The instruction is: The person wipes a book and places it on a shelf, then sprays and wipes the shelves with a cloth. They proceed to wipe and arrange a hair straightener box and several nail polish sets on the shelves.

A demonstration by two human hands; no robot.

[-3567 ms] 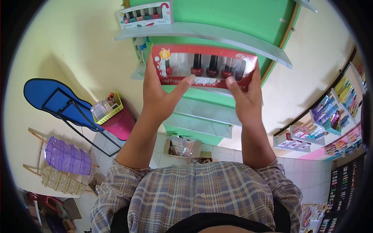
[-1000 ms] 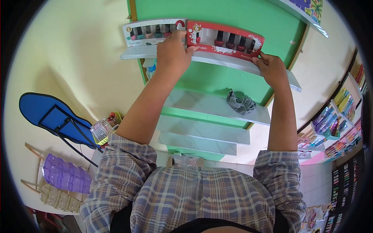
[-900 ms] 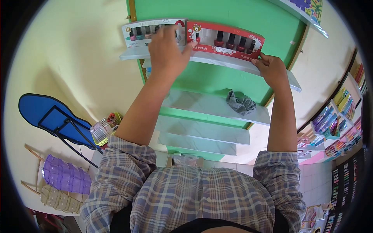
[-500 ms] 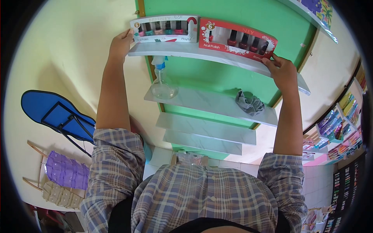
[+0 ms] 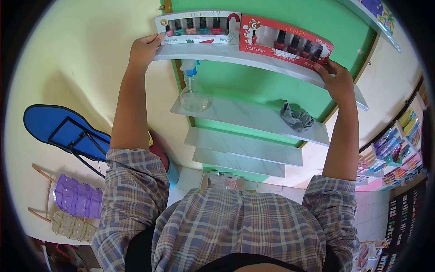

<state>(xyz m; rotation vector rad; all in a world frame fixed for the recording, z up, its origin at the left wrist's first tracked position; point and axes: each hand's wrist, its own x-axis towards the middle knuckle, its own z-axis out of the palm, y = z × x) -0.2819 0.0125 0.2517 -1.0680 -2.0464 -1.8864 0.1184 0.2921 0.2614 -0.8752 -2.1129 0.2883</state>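
A white boxed nail polish set (image 5: pixel 220 41) and a red boxed nail polish set (image 5: pixel 253 46) stand side by side on the top marble-patterned shelf (image 5: pixel 217 53), their inner ends touching or nearly so. Dark-capped bottles show through both windows. My left hand (image 5: pixel 145 51) pinches the outer left end of the white box, thumb at its front. At the other side, my right hand (image 5: pixel 339 85) grips the lower right corner of the red box; the fingers behind it are partly hidden.
On the shelf below are a clear spray bottle (image 5: pixel 195 100) and a crumpled grey cloth (image 5: pixel 295 119). More shelves (image 5: pixel 244 144) run beneath, against a green back panel (image 5: pixel 235 84). A blue folded board (image 5: pixel 59 127) leans at left; product racks (image 5: pixel 392 149) stand at right.
The view has shifted slightly, so shelves and boxes sit a little further right and higher. Both hands keep to the outer ends of the two boxes.
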